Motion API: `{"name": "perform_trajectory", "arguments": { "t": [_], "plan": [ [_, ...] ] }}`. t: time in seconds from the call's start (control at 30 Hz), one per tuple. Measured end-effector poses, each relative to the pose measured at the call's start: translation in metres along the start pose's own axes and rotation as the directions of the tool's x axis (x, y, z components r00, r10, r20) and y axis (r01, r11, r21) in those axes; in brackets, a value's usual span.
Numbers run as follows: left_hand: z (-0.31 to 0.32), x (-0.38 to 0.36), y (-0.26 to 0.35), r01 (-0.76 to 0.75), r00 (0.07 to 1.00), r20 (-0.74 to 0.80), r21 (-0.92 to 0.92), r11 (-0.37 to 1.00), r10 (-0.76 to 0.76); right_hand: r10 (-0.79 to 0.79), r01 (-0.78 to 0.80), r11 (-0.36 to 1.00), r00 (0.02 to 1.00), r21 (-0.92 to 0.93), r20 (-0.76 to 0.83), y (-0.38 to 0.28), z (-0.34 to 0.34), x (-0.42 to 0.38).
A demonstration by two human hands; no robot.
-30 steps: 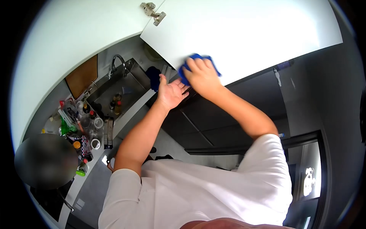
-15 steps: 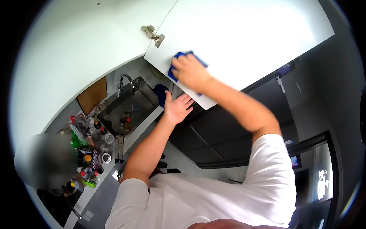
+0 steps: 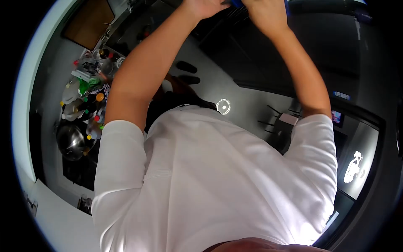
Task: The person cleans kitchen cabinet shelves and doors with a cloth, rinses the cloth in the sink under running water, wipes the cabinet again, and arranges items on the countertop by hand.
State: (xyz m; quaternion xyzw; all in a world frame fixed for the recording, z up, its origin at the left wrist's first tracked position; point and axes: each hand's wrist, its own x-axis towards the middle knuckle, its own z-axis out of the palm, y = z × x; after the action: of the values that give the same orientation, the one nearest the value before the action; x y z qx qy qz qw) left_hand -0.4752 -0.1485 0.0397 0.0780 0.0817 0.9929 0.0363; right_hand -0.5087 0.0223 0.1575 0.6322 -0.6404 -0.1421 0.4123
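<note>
The right hand [image 3: 268,17] is reaching up at the top edge, where a blue cloth [image 3: 237,3] is showing on both sides of it. The right hand's fingers are running out of view, so I cannot tell whether they are gripping the cloth. The left hand [image 3: 205,7] is hanging just beside the cloth, its fingers pointing toward it; I cannot tell whether they are touching it or lying together. A white shirt [image 3: 218,168] is filling the middle below. To the left, many bottles [image 3: 100,97] are crowding together near a shiny round metal thing [image 3: 70,142], and two dark slippers [image 3: 187,66] are lying on the floor [image 3: 247,98]
</note>
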Motion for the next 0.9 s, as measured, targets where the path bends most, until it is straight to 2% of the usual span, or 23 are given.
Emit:
{"name": "perform_trajectory", "arguments": {
  "t": [0.03, 0.07, 0.13, 0.17, 0.2, 0.27, 0.3, 0.33, 0.4, 0.47, 0.53, 0.63, 0.67, 0.73, 0.8, 0.9],
  "plan": [
    [-0.008, 0.005, 0.000, 0.034, 0.998, 0.049, -0.009, 0.999, -0.033, 0.039, -0.042, 0.998, 0.996, 0.040, 0.075, -0.005, 0.002, -0.017],
    [-0.016, 0.010, 0.001, 0.052, 0.998, 0.028, -0.007, 0.999, -0.051, 0.075, -0.087, 0.993, 0.985, 0.076, 0.157, -0.011, 0.003, -0.031],
    [-0.032, 0.023, -0.006, 0.039, 0.992, -0.126, 0.069, 0.997, -0.030, 0.159, -0.188, 0.976, 0.959, 0.108, 0.235, -0.028, 0.006, -0.059],
    [-0.038, 0.028, -0.010, 0.035, 0.996, -0.087, 0.099, 0.994, -0.027, 0.223, -0.292, 0.939, 0.918, 0.180, 0.327, -0.035, 0.005, -0.068],
    [-0.035, 0.027, -0.009, 0.018, 0.996, -0.086, 0.037, 0.999, -0.014, 0.271, -0.392, 0.889, 0.869, 0.239, 0.415, -0.038, 0.000, -0.072],
    [-0.028, 0.025, -0.005, 0.018, 0.998, -0.054, 0.036, 0.999, -0.016, 0.323, -0.424, 0.863, 0.882, 0.274, 0.344, -0.050, 0.011, -0.090],
    [-0.020, 0.024, -0.003, -0.012, 0.999, -0.029, 0.095, 0.995, 0.015, 0.434, -0.563, 0.725, 0.820, 0.396, 0.372, -0.067, 0.032, -0.110],
    [-0.010, 0.024, -0.004, -0.025, 0.995, -0.094, 0.179, 0.983, 0.042, 0.529, -0.663, 0.554, 0.747, 0.503, 0.402, -0.080, 0.053, -0.128],
    [-0.003, 0.025, -0.011, -0.056, 0.979, -0.178, 0.234, 0.971, 0.100, 0.556, -0.705, 0.331, 0.683, 0.627, 0.474, -0.101, 0.090, -0.155],
    [-0.027, 0.012, -0.008, -0.048, 0.975, -0.187, 0.336, 0.941, 0.117, 0.506, -0.761, 0.083, 0.589, 0.643, 0.631, -0.116, 0.104, -0.173],
    [-0.020, 0.011, -0.012, -0.069, 0.962, -0.230, 0.318, 0.945, 0.148, 0.454, -0.777, -0.161, 0.489, 0.608, 0.745, -0.128, 0.107, -0.184],
    [-0.016, 0.003, -0.009, -0.083, 0.925, -0.314, 0.379, 0.922, 0.212, 0.329, -0.735, -0.388, 0.453, 0.556, 0.829, -0.124, 0.107, -0.191],
    [-0.017, -0.002, -0.005, -0.072, 0.918, -0.333, 0.388, 0.919, 0.213, 0.337, -0.719, -0.404, 0.457, 0.565, 0.823, -0.121, 0.109, -0.193],
    [-0.015, -0.009, -0.007, -0.063, 0.912, -0.343, 0.425, 0.903, 0.225, 0.247, -0.664, -0.610, 0.359, 0.432, 0.900, -0.115, 0.115, -0.208],
    [-0.011, -0.017, -0.012, -0.052, 0.893, -0.379, 0.448, 0.893, 0.243, 0.298, -0.585, -0.663, 0.367, 0.468, 0.881, -0.113, 0.131, -0.231],
    [-0.021, -0.039, -0.007, -0.036, 0.924, -0.328, 0.435, 0.900, 0.196, 0.308, -0.474, -0.795, 0.226, 0.380, 0.924, -0.107, 0.145, -0.267]
  ]
}}
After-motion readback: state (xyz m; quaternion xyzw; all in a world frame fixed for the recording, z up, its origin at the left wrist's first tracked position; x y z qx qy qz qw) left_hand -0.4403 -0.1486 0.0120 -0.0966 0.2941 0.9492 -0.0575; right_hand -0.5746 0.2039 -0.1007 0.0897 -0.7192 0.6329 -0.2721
